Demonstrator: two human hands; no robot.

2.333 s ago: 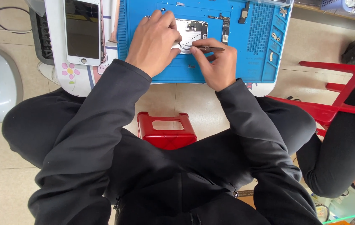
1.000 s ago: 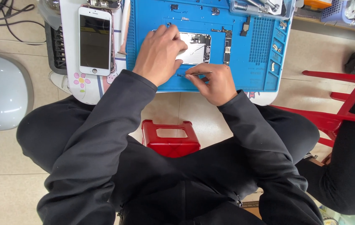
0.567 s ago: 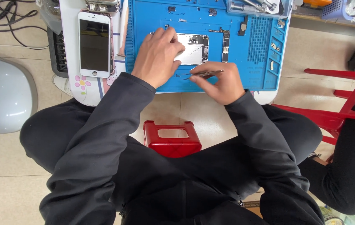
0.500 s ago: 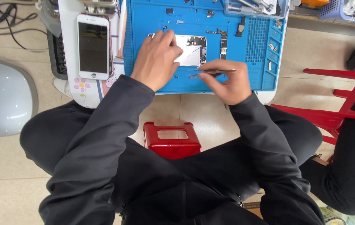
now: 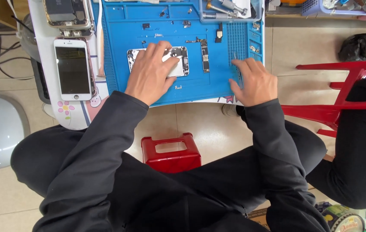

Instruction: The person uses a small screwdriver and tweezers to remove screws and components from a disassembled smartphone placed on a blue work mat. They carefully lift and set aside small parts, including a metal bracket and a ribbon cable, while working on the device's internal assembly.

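While the left hand (image 5: 150,73) lies palm-down with its fingers spread flat over an opened phone body (image 5: 178,60), that thin rectangular metal shell sits partly hidden under the knuckles, its bare silvery inside showing just past the fingertips. The hand presses on it rather than gripping, fingers apart. Off to that hand's right, the right hand (image 5: 254,81) rests near the edge of the blue work mat (image 5: 200,25), fingers loosely curled downward; a slim, pale sliver pokes up just beyond its fingertips, but whether the hand pinches it I cannot tell. The mat is one broad rubbery sheet, matte, moulded with shallow trays and a ribbed grid patch beside the right hand. Between the two hands lies one narrow dark circuit board (image 5: 204,56), long and strip-shaped, just right of the phone body. Small loose parts dot the mat beyond the left fingertips, too tiny to count surely. Left of the left hand, one whole phone (image 5: 73,69) lies face up, glossy dark glass in a white frame, and beyond it a second gutted shell (image 5: 66,13) shows a black battery. Below both wrists, between the knees in smooth black fabric, stands one red plastic stool (image 5: 171,152) with a rectangular slot in its top. Right of the right hand, one red plastic chair (image 5: 342,92).
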